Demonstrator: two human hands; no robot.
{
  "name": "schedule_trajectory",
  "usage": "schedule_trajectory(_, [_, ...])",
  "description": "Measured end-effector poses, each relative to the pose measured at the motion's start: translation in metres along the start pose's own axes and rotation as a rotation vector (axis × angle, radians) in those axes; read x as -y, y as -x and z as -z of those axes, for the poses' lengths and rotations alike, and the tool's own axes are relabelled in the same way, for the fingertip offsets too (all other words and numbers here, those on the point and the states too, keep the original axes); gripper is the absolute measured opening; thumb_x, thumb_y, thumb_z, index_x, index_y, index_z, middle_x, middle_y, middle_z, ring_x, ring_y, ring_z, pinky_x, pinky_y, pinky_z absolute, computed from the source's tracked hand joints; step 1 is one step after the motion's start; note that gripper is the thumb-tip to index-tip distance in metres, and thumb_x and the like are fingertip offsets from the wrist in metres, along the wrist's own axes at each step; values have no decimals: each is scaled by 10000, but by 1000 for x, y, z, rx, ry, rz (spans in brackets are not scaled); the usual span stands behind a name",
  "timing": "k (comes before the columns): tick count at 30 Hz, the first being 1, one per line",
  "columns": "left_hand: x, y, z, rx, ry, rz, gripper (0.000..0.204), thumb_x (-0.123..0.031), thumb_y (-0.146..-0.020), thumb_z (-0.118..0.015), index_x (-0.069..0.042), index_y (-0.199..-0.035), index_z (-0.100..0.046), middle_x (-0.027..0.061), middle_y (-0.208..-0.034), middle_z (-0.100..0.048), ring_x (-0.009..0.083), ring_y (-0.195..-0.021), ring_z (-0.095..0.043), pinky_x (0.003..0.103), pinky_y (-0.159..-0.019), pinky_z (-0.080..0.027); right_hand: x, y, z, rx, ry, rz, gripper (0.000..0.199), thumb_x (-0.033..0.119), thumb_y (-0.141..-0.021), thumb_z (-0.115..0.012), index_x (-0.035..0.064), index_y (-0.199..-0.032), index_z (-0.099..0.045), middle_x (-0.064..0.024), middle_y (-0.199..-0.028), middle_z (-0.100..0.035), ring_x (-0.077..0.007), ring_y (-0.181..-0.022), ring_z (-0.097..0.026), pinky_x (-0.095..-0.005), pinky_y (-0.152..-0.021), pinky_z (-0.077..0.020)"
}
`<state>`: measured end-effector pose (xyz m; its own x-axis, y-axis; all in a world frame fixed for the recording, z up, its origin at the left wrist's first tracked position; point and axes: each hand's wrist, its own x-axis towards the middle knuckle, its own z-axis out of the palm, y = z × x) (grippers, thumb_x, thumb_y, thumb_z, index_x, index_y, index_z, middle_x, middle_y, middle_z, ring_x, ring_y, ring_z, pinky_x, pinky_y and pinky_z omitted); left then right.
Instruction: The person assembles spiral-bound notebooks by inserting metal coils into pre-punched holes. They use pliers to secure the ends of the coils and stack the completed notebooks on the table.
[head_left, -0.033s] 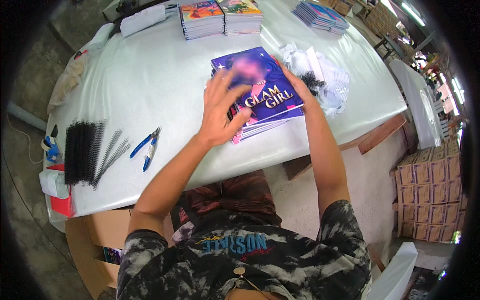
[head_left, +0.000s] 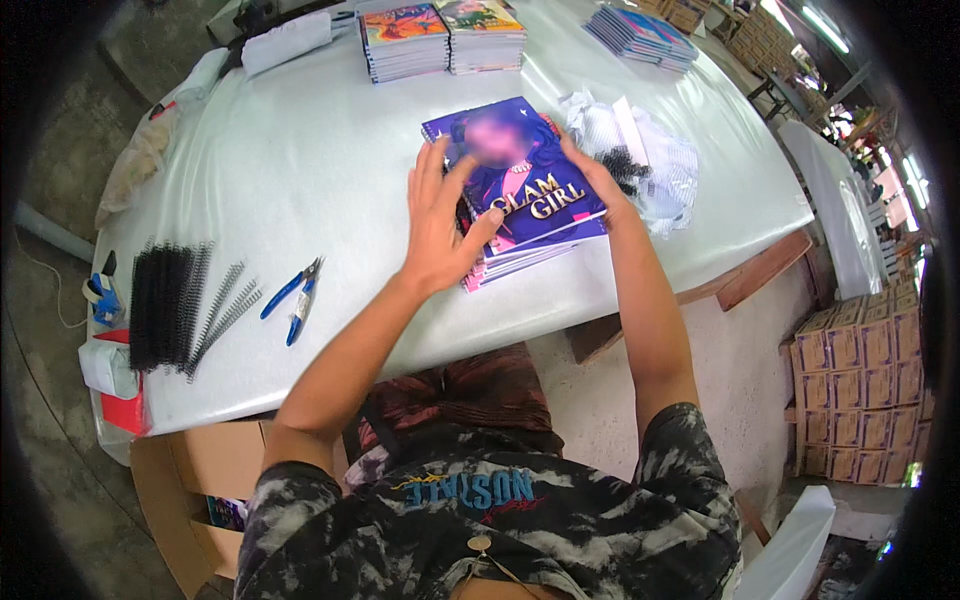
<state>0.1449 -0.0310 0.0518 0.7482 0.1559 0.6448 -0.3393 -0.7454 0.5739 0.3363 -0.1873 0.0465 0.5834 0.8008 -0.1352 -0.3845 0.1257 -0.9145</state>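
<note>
A stack of spiral notebooks with purple-blue covers stands at the table's near middle, slightly out of line in its lower layers. My left hand is open at the stack's left, bound side, its fingers apart and the thumb over the top cover. Along the opposite edge lies my right hand, fingers stretched against the side; part of them is hidden. To the left are blue-handled cutting pliers, a few loose black spiral coils and a thick bundle of black coils.
Crumpled pale wrapping with a tangle of black coils lies right of the stack. Notebook piles stand at the back, another farther right. A blue tape dispenser sits at the left edge. Cartons are stacked beyond the table.
My left hand has tilted more upright, its fingers moving left from over the top cover to the bound edge. The right hand stays nearly in place.
</note>
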Motion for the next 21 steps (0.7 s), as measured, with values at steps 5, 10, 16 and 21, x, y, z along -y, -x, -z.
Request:
schedule_trajectory(5, [21,5,-20,-400,599,560,738,-377,-837,-489,-63,-1402,-133,223,-1453,-71,315,-1356,-74,402,-1095,-55,-4,1,12,-28,65,34,700,418,-901,-453,100,-1426,-117,-94,-1387,-330,-180,-1155,-456,-312,-941,-402])
schedule_trajectory(10, [11,23,-34,-415,1034,754,821,-545,-882,-377,-76,-1417,31,167,-1466,-40,270,-1351,-93,395,-1093,-100,-32,21,21,87,-260,72,673,553,-895,-347,115,-1397,-249,-118,-1319,-438,-221,-1150,-482,-369,-975,-383])
schedule_trajectory(16, [54,-5,-52,-209,1029,606,844,-469,-837,-494,-113,-1428,-8,139,-1469,-85,272,-1333,-190,425,-1069,-218,-33,7,12,27,-98,329,632,365,-897,-433,105,-1417,-186,-126,-1368,-367,-222,-1195,-434,-344,-995,-349])
schedule_trajectory(21, [98,-59,-65,-207,1221,583,802,-356,-815,-524,-92,-1422,-70,136,-1398,-268,264,-1262,-325,416,-1037,-284,-5,-44,25,-28,-110,227,746,268,-789,-537,136,-1421,-163,-128,-1310,-409,-217,-1110,-488,-330,-959,-372])
